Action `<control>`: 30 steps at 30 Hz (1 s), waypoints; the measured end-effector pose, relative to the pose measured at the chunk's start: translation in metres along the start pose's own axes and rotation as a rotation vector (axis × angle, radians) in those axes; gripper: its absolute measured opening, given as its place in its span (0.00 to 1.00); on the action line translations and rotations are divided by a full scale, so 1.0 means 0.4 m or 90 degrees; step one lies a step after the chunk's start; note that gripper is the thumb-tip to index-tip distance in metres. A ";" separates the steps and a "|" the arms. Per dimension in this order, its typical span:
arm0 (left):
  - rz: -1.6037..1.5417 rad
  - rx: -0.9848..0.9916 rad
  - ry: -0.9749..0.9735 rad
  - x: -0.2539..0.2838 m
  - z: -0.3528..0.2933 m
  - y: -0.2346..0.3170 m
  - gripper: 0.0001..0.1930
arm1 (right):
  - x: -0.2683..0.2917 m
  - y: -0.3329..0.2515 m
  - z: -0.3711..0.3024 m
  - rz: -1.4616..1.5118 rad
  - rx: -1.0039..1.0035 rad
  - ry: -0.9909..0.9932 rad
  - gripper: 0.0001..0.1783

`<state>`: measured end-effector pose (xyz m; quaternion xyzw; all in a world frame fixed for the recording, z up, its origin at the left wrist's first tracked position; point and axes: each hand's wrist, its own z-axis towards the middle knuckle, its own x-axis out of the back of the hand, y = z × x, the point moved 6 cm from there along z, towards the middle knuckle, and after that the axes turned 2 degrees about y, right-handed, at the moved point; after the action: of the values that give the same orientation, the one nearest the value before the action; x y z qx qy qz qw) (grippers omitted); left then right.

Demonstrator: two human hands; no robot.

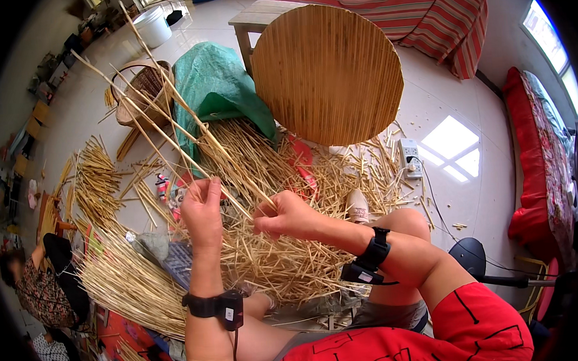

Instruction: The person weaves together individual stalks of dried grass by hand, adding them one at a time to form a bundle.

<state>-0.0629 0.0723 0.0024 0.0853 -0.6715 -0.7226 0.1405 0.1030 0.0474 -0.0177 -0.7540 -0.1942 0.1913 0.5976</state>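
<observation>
Long, pale dry stalks [194, 113] stretch up and away from my hands toward the basket. My left hand [202, 210] has its thumb and fingers closed on one or more of them, near their lower part. Close beside it, my right hand [287, 214] is wrapped round the lower ends of several stalks, with its fingertips partly hidden. Under both hands spreads a loose pile of cut straw-coloured pieces [273, 260]. A large bundle of long stalks [127, 274] lies left of my left forearm.
A green plastic sack [211, 73] spills stalks ahead, next to a woven basket [142, 90]. A round slatted board [329, 74] leans on a wooden stool [260, 13]. A power strip [411, 158] lies right, its cable trailing. Another person [46, 285] sits far left.
</observation>
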 end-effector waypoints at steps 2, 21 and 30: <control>0.018 -0.009 0.001 -0.003 -0.002 0.005 0.09 | -0.001 -0.005 -0.001 -0.015 0.008 0.000 0.10; 0.013 -0.042 0.017 -0.006 -0.014 0.031 0.08 | -0.012 -0.005 -0.007 0.009 0.001 -0.031 0.10; -0.015 -0.044 0.007 -0.007 -0.015 0.029 0.08 | -0.010 -0.001 -0.003 0.068 0.018 -0.013 0.07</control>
<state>-0.0573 0.0671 0.0132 0.0923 -0.6443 -0.7464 0.1385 0.1001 0.0443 -0.0168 -0.7528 -0.1568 0.2335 0.5951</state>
